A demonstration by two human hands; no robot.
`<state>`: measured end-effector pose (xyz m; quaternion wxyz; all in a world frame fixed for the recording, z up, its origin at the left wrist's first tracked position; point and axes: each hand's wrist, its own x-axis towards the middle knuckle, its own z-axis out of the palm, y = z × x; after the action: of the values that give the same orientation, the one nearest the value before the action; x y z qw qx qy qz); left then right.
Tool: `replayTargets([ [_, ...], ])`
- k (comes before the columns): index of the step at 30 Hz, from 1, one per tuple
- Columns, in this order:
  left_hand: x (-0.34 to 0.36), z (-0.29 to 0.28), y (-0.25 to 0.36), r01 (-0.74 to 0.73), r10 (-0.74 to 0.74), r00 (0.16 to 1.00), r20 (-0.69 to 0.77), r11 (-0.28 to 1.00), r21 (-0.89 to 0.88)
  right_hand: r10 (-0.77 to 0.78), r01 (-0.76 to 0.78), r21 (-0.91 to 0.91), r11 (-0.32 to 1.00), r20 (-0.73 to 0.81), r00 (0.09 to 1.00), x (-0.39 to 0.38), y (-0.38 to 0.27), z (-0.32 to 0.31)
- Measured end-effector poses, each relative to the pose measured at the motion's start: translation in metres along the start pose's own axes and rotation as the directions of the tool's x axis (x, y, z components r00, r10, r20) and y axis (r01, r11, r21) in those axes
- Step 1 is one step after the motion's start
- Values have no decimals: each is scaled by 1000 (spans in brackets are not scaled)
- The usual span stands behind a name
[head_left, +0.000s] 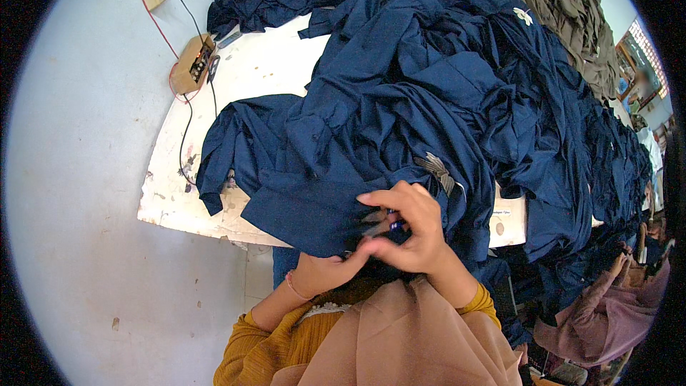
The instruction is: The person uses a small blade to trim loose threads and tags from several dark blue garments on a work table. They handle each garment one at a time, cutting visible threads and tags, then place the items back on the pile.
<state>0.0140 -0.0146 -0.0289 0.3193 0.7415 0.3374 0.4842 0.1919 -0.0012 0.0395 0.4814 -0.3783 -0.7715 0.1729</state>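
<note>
A navy blue garment (307, 204) is spread across the near edge of the table, its closest part reaching my hands. My left hand (321, 273) pinches the garment's lower edge between thumb and fingers. Just right of it, my right hand (414, 232) curls around a small tool (395, 225) with a blue part and greyish blades, which looks like thread snips; motion blurs its tip. Thumb and forefinger of that hand are apart, and the tool sits against the cloth. Beyond the right hand, a bundle of pale grey strips (437, 169) lies on the navy fabric.
Heaped navy garments (429, 57) cover most of the white table (279, 50). A brown cloth pile (550, 0) stands at the far right. On the left are a wooden power box (191, 64) with cables and a wall. Another person (607, 307) sits at the lower right.
</note>
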Motion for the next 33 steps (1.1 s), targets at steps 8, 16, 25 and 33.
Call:
replayTargets([
  [8, -6, -22, -7, 403, -466, 871, 157, 494, -771, -87, 88, -80, 993, 12, 996, -7, 15, 11],
  [16, 1, -25, 11, 493, -639, 765, 78, 503, -710, 48, -85, 282, 956, 135, 990, -18, 18, 3],
  [25, 4, -24, 21, 501, -579, 813, 69, 634, -590, -26, -47, 308, 950, 228, 973, -20, 7, -25],
  [33, 9, -20, 28, 537, -602, 795, 68, 648, -540, -94, 86, -368, 926, -5, 996, -32, 11, -14],
])
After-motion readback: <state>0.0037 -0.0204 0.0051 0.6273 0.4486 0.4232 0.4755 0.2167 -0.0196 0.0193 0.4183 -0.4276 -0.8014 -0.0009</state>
